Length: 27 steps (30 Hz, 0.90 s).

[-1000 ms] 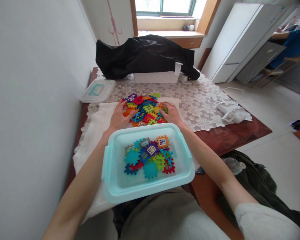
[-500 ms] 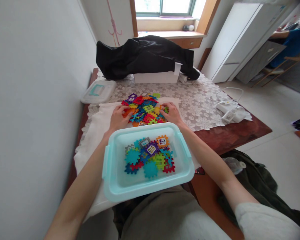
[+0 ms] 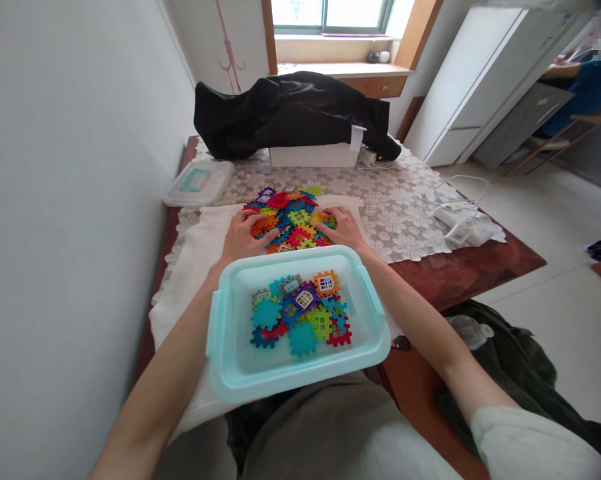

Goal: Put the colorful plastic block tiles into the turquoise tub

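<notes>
Two open hands lie on the heap: the left hand (image 3: 245,237) and the right hand (image 3: 343,228) rest with fingers slightly curled along opposite edges of a pile of colourful plastic tiles (image 3: 290,223), and neither is clearly gripping a piece. The pile sits on a white cloth (image 3: 180,320), just beyond a pale blue tub (image 3: 290,252) holding more tiles (image 3: 300,313). Loose fingers working from the pile's edges suit these notched pieces, which look likely to snag one another.
</notes>
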Motion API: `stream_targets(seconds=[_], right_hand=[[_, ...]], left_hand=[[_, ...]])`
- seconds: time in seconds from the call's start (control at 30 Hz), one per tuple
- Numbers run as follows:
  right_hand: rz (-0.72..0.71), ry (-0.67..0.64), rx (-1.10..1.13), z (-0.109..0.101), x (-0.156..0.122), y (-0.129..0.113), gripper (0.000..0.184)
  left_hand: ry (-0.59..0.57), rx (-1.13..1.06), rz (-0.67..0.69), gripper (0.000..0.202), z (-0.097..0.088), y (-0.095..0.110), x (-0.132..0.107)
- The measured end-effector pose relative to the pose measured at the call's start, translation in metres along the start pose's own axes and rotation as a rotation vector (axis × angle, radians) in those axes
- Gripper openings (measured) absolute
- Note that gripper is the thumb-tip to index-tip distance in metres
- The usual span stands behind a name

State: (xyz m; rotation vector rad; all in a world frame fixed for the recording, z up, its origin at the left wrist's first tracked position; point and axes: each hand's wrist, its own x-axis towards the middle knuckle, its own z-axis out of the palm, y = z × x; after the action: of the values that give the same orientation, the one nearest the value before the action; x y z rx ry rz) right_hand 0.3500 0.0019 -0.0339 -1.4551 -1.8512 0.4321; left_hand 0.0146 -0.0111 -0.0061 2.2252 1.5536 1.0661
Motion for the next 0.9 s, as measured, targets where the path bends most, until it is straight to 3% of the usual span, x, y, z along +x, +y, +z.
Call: stream_targets(seconds=[0.33, 0.9], right_hand=[[-0.028, 0.057, 0.071, -0.002, 0.001, -0.003, 0.012], [0.035, 0.047, 0.034, 0.001, -0.001, -0.001, 0.031]], left_hand=[[-0.06, 0.008, 0.049, 0.046, 0.0, 0.0, 0.0], [-0.047, -0.067, 0.037, 0.03, -0.004, 0.012, 0.001]])
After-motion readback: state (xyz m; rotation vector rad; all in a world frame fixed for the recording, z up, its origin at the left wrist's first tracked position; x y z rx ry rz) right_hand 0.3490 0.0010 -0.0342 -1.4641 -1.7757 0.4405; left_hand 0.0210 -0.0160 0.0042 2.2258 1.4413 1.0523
